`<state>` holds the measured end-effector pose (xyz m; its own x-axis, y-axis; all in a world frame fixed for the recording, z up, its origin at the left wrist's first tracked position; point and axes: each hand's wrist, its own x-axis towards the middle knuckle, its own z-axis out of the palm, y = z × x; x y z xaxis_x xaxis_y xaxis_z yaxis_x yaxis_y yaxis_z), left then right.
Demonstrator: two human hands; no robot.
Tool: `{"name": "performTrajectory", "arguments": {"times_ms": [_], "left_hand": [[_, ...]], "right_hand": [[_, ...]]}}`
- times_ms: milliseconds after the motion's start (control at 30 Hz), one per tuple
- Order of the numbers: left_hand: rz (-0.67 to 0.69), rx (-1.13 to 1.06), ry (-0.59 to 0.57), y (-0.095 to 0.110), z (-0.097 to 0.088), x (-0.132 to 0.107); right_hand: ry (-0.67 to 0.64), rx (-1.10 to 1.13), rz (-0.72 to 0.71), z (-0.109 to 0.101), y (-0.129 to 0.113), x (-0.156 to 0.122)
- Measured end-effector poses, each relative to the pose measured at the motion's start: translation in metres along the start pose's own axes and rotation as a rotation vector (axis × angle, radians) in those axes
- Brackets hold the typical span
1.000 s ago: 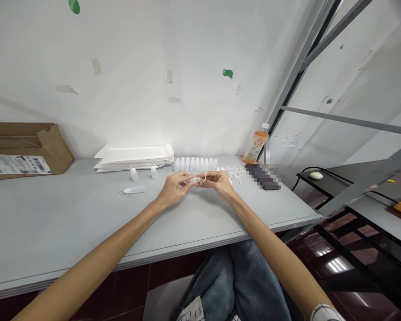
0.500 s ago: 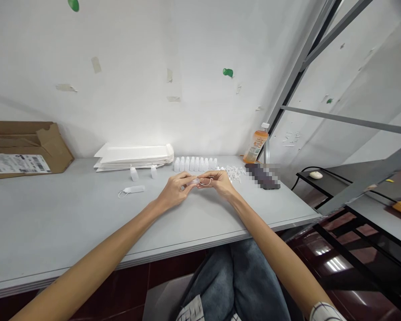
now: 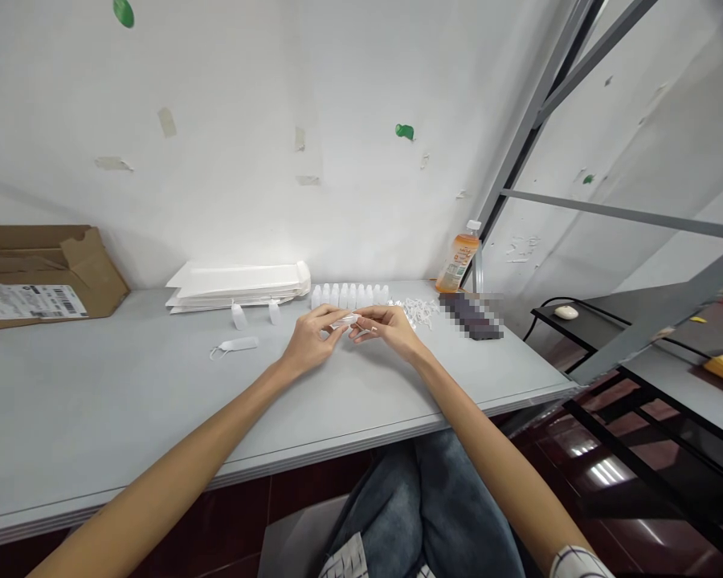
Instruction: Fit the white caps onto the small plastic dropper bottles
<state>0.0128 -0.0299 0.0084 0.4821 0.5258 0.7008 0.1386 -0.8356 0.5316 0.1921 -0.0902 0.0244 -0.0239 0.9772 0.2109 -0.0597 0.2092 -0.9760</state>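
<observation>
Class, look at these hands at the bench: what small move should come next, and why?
Probably pull the thin white cord snug on the small clear piece, since the left hand and right hand both pinch there, and the white tag lying nearby already has its loop.

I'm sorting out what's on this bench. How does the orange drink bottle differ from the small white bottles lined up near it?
The orange drink bottle is far taller than the small white bottles. It is clear with orange liquid and a label; they are milky white, no label showing. It stands alone; they stand in a tight row. Both are plastic bottles upright at the back of the grey table.
</observation>
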Motion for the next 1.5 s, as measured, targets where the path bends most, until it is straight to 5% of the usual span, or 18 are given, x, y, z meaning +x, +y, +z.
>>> {"name": "performTrajectory", "arguments": {"times_ms": [400,833,1267,1500], "left_hand": [[-0.113,-0.055,0.004,0.002,0.004,0.001],[0.217,0.074,0.092,-0.008,0.007,-0.003],[0.413,0.202,-0.018,-0.007,0.004,-0.010],[0.180,0.128,0.054,-0.004,0.008,-0.003]], "right_hand": [[0.019,-0.089,-0.100,0.007,0.008,0.000],[0.020,0.039,-0.004,0.005,0.013,0.001],[-0.037,0.097,0.062,0.002,0.009,0.000],[0.040,0.076,-0.003,-0.001,0.010,0.003]]}}
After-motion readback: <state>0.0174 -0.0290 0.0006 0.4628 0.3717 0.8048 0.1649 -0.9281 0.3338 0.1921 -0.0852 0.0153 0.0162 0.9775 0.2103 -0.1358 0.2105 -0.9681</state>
